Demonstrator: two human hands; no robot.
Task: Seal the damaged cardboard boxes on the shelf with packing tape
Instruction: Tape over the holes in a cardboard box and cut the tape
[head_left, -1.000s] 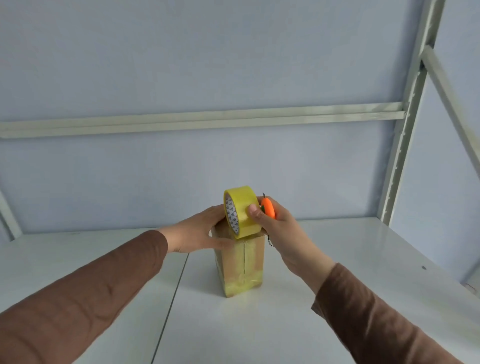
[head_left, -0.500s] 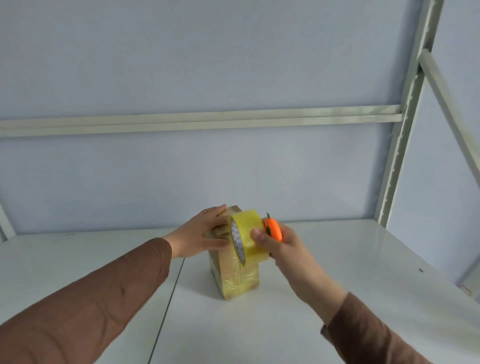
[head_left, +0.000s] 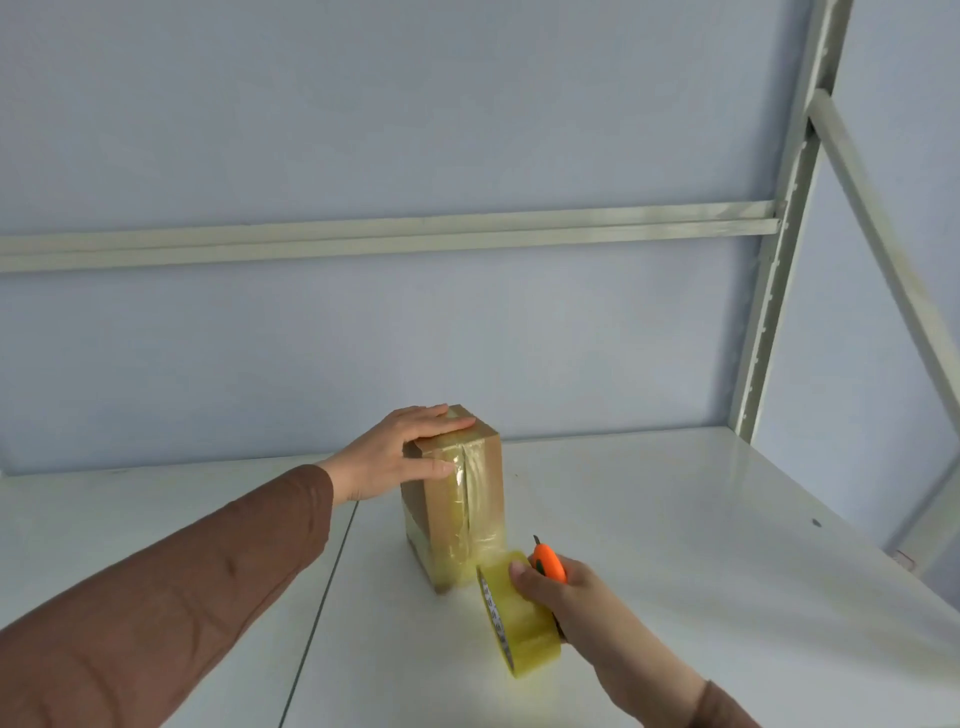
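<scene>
Taping box (head_left: 457, 499) at frame centre, upright on shelf (head_left: 675, 545): strip down the near face looks laid, uncut from roll (head_left: 519, 618). Left: cut, press the tail (other boxes not in view). Left hand (head_left: 400, 457) flat on box top, fingers straight, steadying. Right hand (head_left: 566, 597) gripping roll plus orange cutter (head_left: 549, 564), lower centre-right. Versus a second ago: roll pulled from box top down past its base.
</scene>
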